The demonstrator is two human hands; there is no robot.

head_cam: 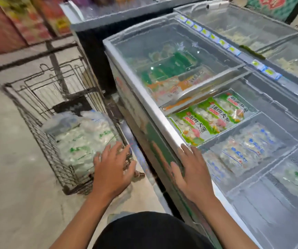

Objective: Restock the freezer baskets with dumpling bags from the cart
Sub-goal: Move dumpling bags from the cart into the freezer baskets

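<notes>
A wire cart [42,141] stands on the floor at the left, holding a pile of clear dumpling bags [80,141] with green print. My left hand [112,169] hovers over the near end of that pile, fingers spread and straight, holding nothing. To the right is a chest freezer [155,112] with its near half uncovered. My right hand [193,175] lies flat on the freezer's front rim, empty. Inside, green-edged bags [211,117] fill one basket, and blue-print bags [247,150] lie in the one beside it. A green-print bag [295,180] sits in the nearest basket.
The freezer's sliding glass lid [177,56] covers the far half, with green and orange packs under it. A second glass-topped freezer [252,27] runs behind. Shelves of colourful boxes [22,18] stand at the far left. Concrete floor [10,177] lies around the cart.
</notes>
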